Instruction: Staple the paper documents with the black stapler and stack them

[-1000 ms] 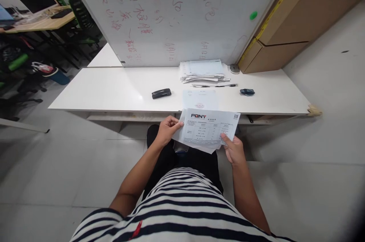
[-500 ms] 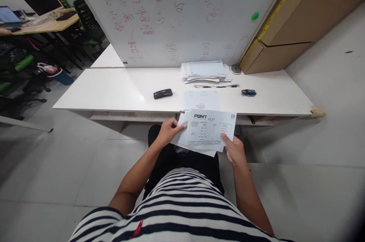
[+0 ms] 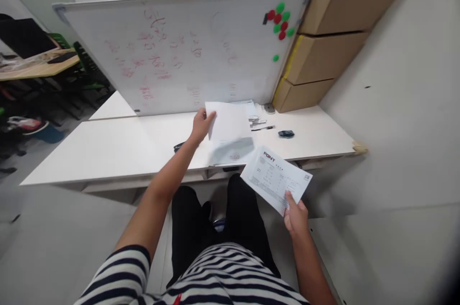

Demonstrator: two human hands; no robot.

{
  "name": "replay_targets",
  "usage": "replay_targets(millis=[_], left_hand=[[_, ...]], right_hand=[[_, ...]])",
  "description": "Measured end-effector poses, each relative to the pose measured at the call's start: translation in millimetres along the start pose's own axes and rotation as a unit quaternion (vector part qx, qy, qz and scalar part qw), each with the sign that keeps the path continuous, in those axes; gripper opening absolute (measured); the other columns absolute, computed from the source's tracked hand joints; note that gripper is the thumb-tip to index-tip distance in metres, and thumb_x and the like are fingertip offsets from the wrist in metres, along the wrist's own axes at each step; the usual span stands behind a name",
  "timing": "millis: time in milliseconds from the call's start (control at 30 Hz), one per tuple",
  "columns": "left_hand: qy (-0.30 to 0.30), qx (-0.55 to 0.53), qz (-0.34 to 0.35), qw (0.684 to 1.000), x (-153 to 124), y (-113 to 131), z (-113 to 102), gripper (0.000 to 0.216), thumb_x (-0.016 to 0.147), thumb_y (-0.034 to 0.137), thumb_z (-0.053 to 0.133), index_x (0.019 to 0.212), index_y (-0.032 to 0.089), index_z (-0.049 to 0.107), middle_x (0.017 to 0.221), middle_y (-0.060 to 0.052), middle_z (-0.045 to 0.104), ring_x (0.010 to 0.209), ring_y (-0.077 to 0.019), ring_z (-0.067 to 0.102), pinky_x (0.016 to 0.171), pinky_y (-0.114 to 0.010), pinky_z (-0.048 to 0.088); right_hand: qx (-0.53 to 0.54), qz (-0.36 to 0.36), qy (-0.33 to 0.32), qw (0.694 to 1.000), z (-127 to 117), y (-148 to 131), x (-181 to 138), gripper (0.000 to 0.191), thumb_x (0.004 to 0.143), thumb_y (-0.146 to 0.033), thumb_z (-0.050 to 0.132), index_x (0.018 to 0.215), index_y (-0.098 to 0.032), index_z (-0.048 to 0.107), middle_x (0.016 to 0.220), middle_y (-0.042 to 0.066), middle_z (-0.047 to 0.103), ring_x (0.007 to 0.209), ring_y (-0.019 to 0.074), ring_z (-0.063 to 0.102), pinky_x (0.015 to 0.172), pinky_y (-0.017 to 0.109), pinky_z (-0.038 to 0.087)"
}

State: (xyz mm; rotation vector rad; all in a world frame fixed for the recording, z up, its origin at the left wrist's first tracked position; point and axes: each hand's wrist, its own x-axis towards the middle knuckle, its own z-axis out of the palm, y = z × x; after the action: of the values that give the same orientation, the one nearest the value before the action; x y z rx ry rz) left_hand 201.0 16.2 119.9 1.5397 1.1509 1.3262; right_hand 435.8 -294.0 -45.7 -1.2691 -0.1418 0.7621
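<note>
Writing (image 3: 157, 62) blurs on the whiteboard (image 3: 201, 82) behind the bench (image 3: 118, 144). Your left fingers (image 3: 212, 117) pinch a white sheet (image 3: 230, 122), partly hiding the paper stack (image 3: 254, 112); your right fingers (image 3: 290, 198) clasp the PONY sheet (image 3: 273, 175) by the bench's front edge, its small print (image 3: 269, 179) unreadable.

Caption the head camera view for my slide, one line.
Left hand holds a white sheet over the desk; right hand holds a PONY printout.

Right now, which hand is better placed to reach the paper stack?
Probably the left hand: it's over the desk, its sheet overlapping the stack in view. The right hand holds PONY paper nearer you.
</note>
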Motion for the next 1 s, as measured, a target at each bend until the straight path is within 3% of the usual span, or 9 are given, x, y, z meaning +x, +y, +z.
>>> replay_targets(millis=[233,367,433,500,567,633,733,833,1000], left_hand=[[0.059,0.093,-0.054,0.993,106.6,-40.1,71.4,0.037,0.073,0.049,0.07,0.07,0.018,0.05,0.066,-0.003,0.058,0.081,-0.022,0.057,0.071,-0.034,0.043],[0.106,0.134,-0.057,0.984,127.4,-47.0,98.6,0.036,0.084,0.044,0.061,0.097,0.013,0.05,0.104,-0.019,0.061,0.113,-0.036,0.05,0.095,-0.056,0.036],[0.132,0.138,-0.047,0.98,122.1,-45.1,110.6,0.05,0.088,0.041,0.058,0.12,0.007,0.04,0.133,-0.027,0.044,0.132,-0.0382,0.033,0.106,-0.059,0.023],[0.112,0.151,0.003,0.982,97.0,-43.3,116.7,0.06,0.089,0.042,0.057,0.132,0.008,0.032,0.149,-0.022,0.025,0.142,-0.0323,0.016,0.114,-0.051,0.013],[-0.014,0.151,0.086,0.985,49.5,-40.2,112.1,0.056,0.088,0.046,0.054,0.129,0.01,0.043,0.146,-0.018,0.035,0.138,-0.0287,0.028,0.114,-0.044,0.022],[-0.183,0.1,0.028,0.978,-14.5,-31.9,96.3,0.052,0.088,0.054,0.05,0.121,0.015,0.054,0.128,-0.013,0.056,0.117,-0.0257,0.053,0.102,-0.042,0.04],[-0.396,0.025,-0.136,0.908,-109.8,-12.0,62.7,0.053,0.088,0.059,0.045,0.114,0.016,0.064,0.109,-0.01,0.068,0.098,-0.0241,0.063,0.088,-0.038,0.05],[-0.412,-0.036,-0.252,0.875,-166.2,2.0,35.6,0.053,0.087,0.06,0.048,0.101,0.015,0.071,0.094,-0.009,0.073,0.087,-0.024,0.067,0.078,-0.035,0.053],[-0.312,-0.074,-0.284,0.904,-182.9,5.0,13.2,0.045,0.08,0.055,0.061,0.089,0.013,0.074,0.087,-0.009,0.074,0.082,-0.0254,0.069,0.074,-0.035,0.054]], right_hand=[[0.022,0.067,0.027,0.997,-38.8,18.0,-16.3,0.034,0.065,-0.042,0.08,0.093,-0.024,0.074,0.098,0.005,0.075,0.094,0.0294,0.071,0.083,0.044,0.06],[0.021,0.092,0.013,0.995,-43.6,14.1,-25.4,0.036,0.066,-0.046,0.078,0.095,-0.024,0.074,0.099,0.005,0.075,0.099,0.0334,0.069,0.084,0.049,0.059],[0.014,0.096,-0.002,0.995,-38.0,2.3,-26.0,0.039,0.068,-0.047,0.077,0.099,-0.023,0.074,0.103,0.007,0.074,0.104,0.0335,0.067,0.087,0.05,0.057],[0.01,0.094,-0.006,0.996,-28.4,-11.2,-22.3,0.042,0.068,-0.047,0.078,0.1,-0.021,0.073,0.106,0.008,0.073,0.108,0.0331,0.065,0.091,0.051,0.054],[0.014,0.095,0.001,0.995,-17.7,-21.8,-15.1,0.045,0.067,-0.046,0.079,0.102,-0.02,0.071,0.109,0.009,0.072,0.11,0.0319,0.064,0.094,0.051,0.052],[0.014,0.097,0.01,0.995,-8.6,-28.1,-7.7,0.049,0.064,-0.044,0.082,0.104,-0.019,0.07,0.114,0.009,0.071,0.111,0.031,0.063,0.097,0.051,0.05],[0.003,0.092,0.005,0.996,0.3,-32.7,-3.8,0.051,0.064,-0.043,0.082,0.108,-0.019,0.069,0.117,0.008,0.069,0.115,0.0292,0.061,0.103,0.048,0.046],[-0.01,0.091,-0.006,0.996,6.4,-34.1,-11.4,0.052,0.066,-0.044,0.081,0.11,-0.02,0.069,0.115,0.008,0.07,0.114,0.0285,0.061,0.104,0.048,0.044],[-0.007,0.094,-0.092,0.991,12.0,-32.7,-35.0,0.052,0.066,-0.041,0.082,0.112,-0.021,0.069,0.115,0.009,0.07,0.113,0.0298,0.062,0.102,0.05,0.046]])
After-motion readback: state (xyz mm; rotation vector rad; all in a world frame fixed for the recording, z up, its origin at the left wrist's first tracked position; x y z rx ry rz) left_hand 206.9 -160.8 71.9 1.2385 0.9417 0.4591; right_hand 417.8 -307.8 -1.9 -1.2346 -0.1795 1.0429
